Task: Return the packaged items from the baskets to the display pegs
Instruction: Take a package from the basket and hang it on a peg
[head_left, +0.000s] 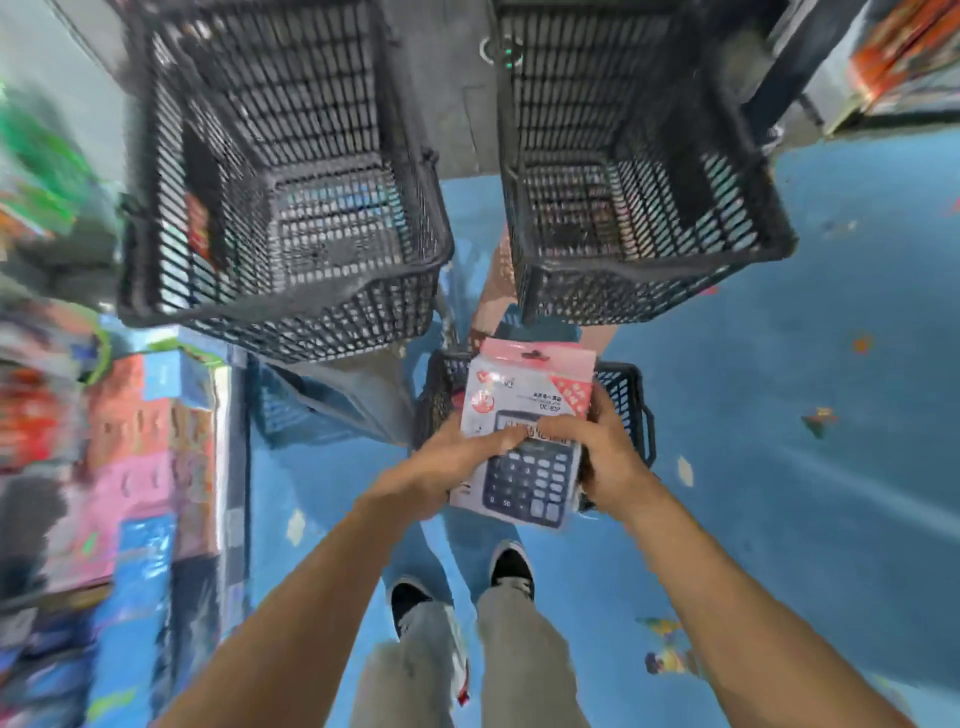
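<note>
A packaged calculator (524, 410) with a pink header card and a hang hole is held in front of me, above a small black basket (631, 395) on the floor. My left hand (452, 457) grips the pack's left edge, thumb across its face. My right hand (597, 447) grips the right edge, fingers curled over the front. Two large black mesh baskets stand higher up: the left basket (280, 291) has a red item against its left wall, and the right basket (649, 280) holds blurred items at its bottom.
Shelves with colourful boxed goods (150, 457) run along the left, blurred. More stock sits at the top right (909, 57). The floor (779, 493) is blue with scattered patterns. My legs and shoes (511, 566) are below the pack.
</note>
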